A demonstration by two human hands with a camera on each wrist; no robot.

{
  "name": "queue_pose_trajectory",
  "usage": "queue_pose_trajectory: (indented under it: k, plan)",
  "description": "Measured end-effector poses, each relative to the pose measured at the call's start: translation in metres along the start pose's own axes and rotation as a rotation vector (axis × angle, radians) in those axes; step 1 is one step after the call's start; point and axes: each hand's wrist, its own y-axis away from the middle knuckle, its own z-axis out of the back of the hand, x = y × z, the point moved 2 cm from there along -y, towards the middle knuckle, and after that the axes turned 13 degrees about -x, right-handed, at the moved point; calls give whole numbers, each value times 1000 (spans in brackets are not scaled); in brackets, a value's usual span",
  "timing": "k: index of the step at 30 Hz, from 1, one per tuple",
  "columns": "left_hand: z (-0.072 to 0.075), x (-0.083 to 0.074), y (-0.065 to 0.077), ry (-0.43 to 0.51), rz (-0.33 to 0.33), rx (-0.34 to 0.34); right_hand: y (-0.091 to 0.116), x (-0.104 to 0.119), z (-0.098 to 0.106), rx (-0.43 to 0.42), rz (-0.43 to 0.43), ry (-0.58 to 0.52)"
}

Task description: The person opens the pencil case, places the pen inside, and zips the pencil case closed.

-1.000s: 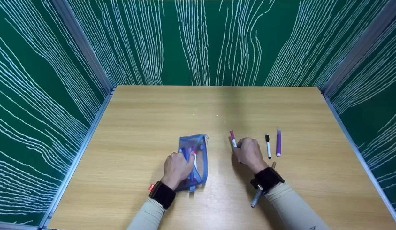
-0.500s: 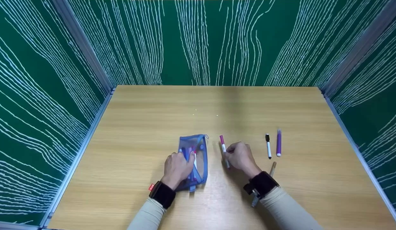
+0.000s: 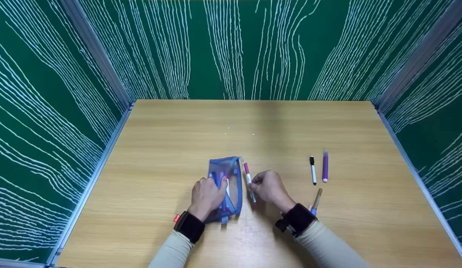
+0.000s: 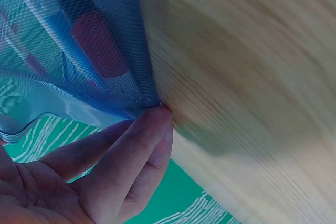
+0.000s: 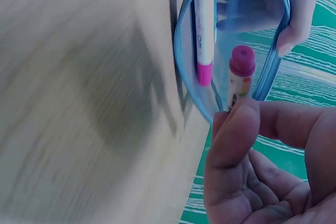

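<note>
A blue mesh pencil pouch (image 3: 226, 163) lies on the table with its zipped mouth spread apart. Several markers are inside, among them a white one with a pink cap (image 5: 205, 45). My left hand (image 3: 206, 195) holds the pouch; in the left wrist view its fingertips (image 4: 157, 116) press the mesh edge. Just right of the pouch, my right hand (image 3: 270, 186) pinches a slim white marker with a magenta cap (image 3: 247, 169) between thumb and fingers. The right wrist view shows this marker's capped end (image 5: 242, 69) in front of the pouch's opening.
On the wooden table (image 3: 160, 141), a black-capped white marker (image 3: 313, 171) and a thick purple marker (image 3: 325, 167) lie to the right. A brown marker (image 3: 317, 199) is partly hidden by the right wrist. Green walls (image 3: 249, 48) with white lines enclose the table.
My right hand has carried the magenta-capped marker leftward and slightly nearer me, up beside the pouch. The left hand and pouch have stayed in place.
</note>
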Motion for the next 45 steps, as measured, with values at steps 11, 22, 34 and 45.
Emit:
queue_pose_trajectory:
  k: [11,22,34,45]
  plan:
    - [-1,0,0,-14,12,-8,6,11,-19,36,30,-12]
    - [1,0,0,-7,4,5,5,18,-38,77,-4,-42]
    - [0,0,0,-10,15,-5,4,25,-57,129,-45,-72]
    - [-1,0,1,2,15,-28,1,28,-66,134,37,-57]
